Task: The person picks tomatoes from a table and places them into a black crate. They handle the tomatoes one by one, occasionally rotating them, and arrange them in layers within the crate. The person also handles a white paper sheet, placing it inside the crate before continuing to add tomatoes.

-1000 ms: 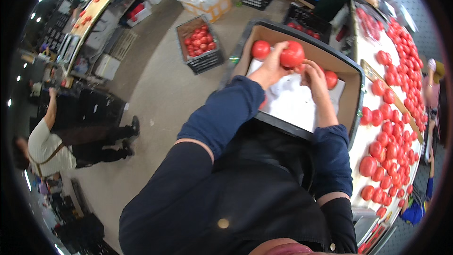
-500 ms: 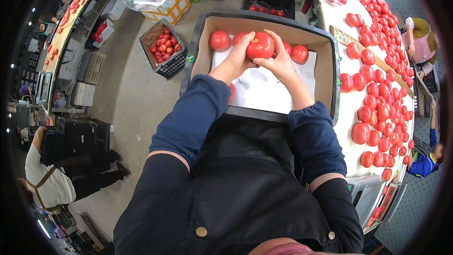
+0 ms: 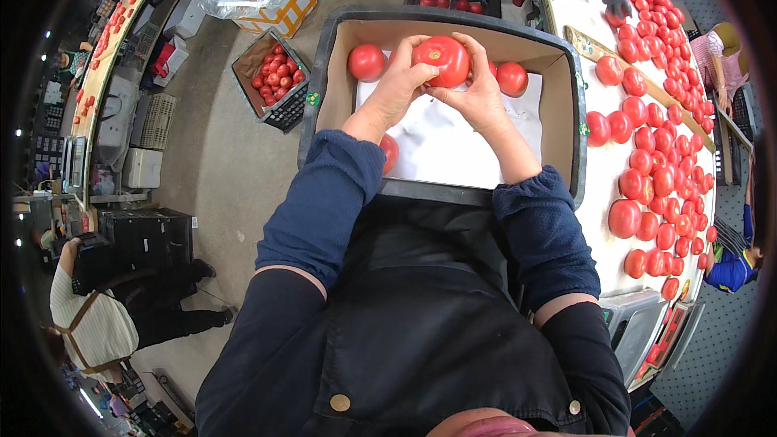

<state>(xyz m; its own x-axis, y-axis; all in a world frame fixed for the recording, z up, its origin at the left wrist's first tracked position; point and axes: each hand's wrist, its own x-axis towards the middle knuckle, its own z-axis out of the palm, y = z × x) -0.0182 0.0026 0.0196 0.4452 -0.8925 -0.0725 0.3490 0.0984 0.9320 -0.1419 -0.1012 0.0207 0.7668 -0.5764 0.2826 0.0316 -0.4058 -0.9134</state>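
Glossy round tomato (image 3: 441, 61) cupped by left hand (image 3: 398, 87), right hand (image 3: 477, 95), over cardboard-lined crate (image 3: 566, 113).

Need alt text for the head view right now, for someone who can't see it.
Both hands, left hand and right hand, hold one large red tomato over a paper-lined cardboard box with a few tomatoes inside. More tomatoes cover the white table to the right.

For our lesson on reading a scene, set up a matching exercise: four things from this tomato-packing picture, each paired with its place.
Things:
1. large tomato
2. white paper sheet
3. black crate of tomatoes
4. loose tomatoes

Places:
A. on the floor, to the left
B. on the white table, to the right
C. held in both hands
D. lining the cardboard box

Pairs: 1-C, 2-D, 3-A, 4-B
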